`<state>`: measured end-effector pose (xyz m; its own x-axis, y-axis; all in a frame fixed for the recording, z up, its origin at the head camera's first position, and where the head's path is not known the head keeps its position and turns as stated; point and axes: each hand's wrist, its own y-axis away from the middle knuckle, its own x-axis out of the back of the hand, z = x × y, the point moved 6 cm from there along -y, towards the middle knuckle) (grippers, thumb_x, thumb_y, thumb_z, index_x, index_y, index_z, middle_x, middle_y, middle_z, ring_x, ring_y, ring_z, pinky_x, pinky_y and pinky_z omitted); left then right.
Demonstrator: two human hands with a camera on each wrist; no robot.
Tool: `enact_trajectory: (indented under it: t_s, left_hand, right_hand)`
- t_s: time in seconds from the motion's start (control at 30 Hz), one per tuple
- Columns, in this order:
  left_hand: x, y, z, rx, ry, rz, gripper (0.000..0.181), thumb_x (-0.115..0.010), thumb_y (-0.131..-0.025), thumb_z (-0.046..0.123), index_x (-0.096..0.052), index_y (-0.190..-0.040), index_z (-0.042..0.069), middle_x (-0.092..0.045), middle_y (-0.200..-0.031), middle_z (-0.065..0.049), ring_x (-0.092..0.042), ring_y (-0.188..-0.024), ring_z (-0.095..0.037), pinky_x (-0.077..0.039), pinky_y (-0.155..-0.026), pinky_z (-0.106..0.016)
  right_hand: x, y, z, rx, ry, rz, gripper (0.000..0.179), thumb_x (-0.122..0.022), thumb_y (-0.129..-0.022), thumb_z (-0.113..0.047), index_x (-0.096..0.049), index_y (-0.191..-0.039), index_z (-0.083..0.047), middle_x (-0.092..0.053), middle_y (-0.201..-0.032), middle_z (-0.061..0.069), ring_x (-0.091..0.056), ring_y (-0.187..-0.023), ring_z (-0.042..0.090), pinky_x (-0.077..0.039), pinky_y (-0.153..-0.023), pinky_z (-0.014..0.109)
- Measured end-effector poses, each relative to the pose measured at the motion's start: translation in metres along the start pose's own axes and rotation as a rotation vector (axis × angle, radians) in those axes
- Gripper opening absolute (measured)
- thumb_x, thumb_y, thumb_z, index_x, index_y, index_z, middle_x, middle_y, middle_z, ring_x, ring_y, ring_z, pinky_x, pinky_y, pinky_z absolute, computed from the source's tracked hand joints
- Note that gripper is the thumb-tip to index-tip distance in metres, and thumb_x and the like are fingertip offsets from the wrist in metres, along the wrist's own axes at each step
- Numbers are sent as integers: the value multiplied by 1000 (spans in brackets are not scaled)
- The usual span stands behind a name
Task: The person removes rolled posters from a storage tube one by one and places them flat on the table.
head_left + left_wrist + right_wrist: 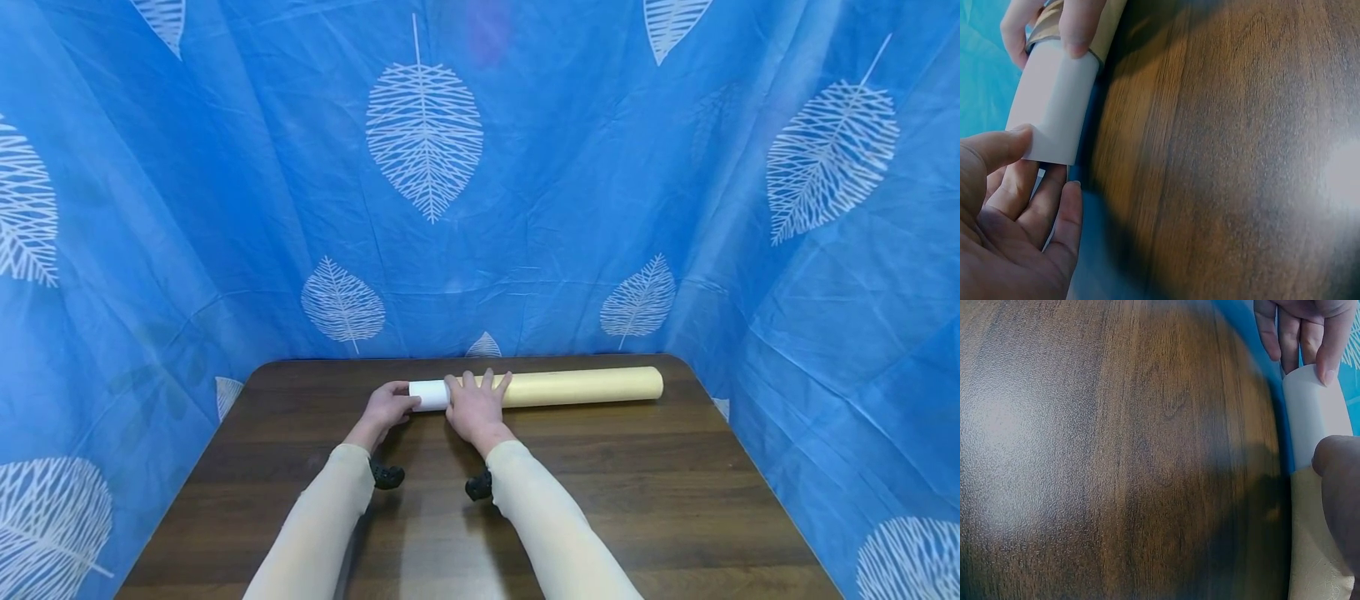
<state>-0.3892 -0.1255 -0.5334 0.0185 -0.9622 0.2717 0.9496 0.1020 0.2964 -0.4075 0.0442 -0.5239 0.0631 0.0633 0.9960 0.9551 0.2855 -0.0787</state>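
A long pale-yellow cardboard tube (585, 386) lies across the far part of the table, and a white roll (427, 396) sticks out of its left end. My left hand (386, 408) pinches the free end of that roll; in the left wrist view the thumb presses on top while fingers (1013, 190) reach under or into the end, which I cannot tell. Over the tube's left part lies my right hand (477, 408), fingers spread across the top and over the far side. Its thumb (1341, 465) sits by the tube's mouth. How far the roll extends inside is hidden.
The dark wooden table (637, 508) has rounded far corners. A blue curtain (525, 208) with white leaf prints hangs close behind and at both sides. A dark wrist device (387, 476) sits under each sleeve cuff.
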Motion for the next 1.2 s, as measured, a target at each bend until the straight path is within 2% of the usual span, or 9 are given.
enact_trajectory:
  t_s: [0.73, 1.2]
  left_hand:
    - [8, -5, -6, 16, 5, 3, 54, -67, -99, 11, -46, -146, -6, -44, -148, -29, -56, -126, -42, -50, -102, -53]
    - [12, 0, -4, 22, -2, -2, 53, -64, -100, 12, -45, -147, -5, -42, -151, -28, -53, -128, -41, -49, -104, -51]
  right_hand:
    - [7, 5, -1, 5, 36, 22, 50, -62, -99, -43, -51, -147, -32, -56, -141, 6, -37, -140, 52, -15, -110, 79]
    - [7, 5, -2, 9, 27, 31, 51, -64, -98, -43, -52, -146, -31, -57, -139, 7, -37, -139, 53, -16, -109, 80]
